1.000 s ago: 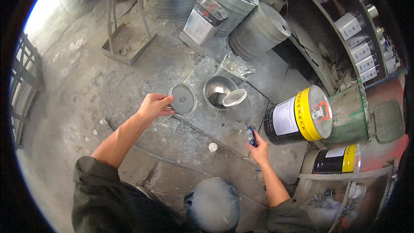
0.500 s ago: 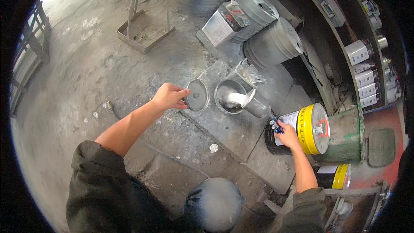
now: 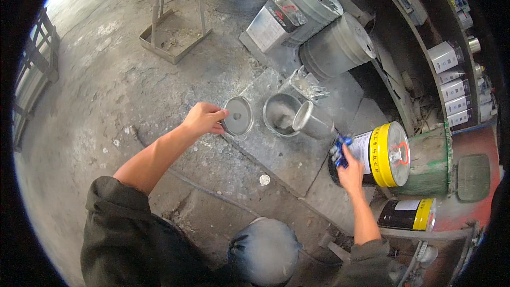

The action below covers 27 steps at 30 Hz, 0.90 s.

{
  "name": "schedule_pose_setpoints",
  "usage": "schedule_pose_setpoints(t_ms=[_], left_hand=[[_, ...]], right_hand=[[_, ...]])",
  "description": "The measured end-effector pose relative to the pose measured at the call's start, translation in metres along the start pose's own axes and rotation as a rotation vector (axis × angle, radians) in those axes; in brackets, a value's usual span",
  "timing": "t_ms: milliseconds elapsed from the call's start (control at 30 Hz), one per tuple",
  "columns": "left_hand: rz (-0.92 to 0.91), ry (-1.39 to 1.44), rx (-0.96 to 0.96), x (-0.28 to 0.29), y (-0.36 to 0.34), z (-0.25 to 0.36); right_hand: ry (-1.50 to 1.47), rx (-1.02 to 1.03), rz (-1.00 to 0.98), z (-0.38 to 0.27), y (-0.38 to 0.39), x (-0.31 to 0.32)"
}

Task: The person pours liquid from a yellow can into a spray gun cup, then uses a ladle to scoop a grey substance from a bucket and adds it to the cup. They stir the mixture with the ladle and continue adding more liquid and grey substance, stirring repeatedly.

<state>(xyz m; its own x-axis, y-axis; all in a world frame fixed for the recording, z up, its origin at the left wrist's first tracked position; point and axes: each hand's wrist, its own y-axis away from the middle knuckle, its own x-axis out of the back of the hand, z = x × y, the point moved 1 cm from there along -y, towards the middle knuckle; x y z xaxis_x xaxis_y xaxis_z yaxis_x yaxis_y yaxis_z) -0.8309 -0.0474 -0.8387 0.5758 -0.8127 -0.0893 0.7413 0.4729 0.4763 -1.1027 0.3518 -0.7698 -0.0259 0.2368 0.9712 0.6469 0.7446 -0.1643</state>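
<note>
At the centre, my left hand (image 3: 203,119) pinches the rim of a round grey lid (image 3: 237,116) just above the ground. My right hand (image 3: 351,169) is closed around a spray gun (image 3: 338,151) with blue and silver parts. The gun's grey metal cup (image 3: 317,122) lies tipped on its side, its mouth facing left over an open metal pot (image 3: 273,111). Grey liquid or residue shows in the pot; no white stream is visible between cup and pot. Dusty gloves (image 3: 308,86) lie beyond the pot.
A black-and-yellow pail (image 3: 387,154) stands right of my right hand, before a green bin (image 3: 427,162). Grey drums (image 3: 340,48) and a rectangular can (image 3: 273,24) stand behind. Shelves with tins (image 3: 456,95) line the right. A metal tray (image 3: 174,40) sits farther back.
The white stream from the cup into the pot has stopped showing. The cup has shifted slightly left, and my right hand has turned a little. The lid remains in my left hand.
</note>
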Motion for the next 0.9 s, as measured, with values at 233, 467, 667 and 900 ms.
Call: schedule_pose_setpoints(t_ms=[233,467,667,900], left_hand=[[0.008,-0.054,0.017,-0.008,-0.021,-0.013],[0.073,-0.063,-0.027,-0.053,-0.065,-0.004],[0.142,-0.235,-0.045,-0.106,-0.100,0.013],[0.248,-0.592,-0.118,-0.146,-0.138,0.005]], right_hand=[[-0.287,-0.199,-0.088,0.039,0.107,-0.091],[-0.280,-0.288,0.009,0.069,0.127,-0.149],[-0.003,-0.242,0.055,0.053,0.108,-0.128],[-0.668,-0.514,0.115,0.028,-0.045,-0.127]])
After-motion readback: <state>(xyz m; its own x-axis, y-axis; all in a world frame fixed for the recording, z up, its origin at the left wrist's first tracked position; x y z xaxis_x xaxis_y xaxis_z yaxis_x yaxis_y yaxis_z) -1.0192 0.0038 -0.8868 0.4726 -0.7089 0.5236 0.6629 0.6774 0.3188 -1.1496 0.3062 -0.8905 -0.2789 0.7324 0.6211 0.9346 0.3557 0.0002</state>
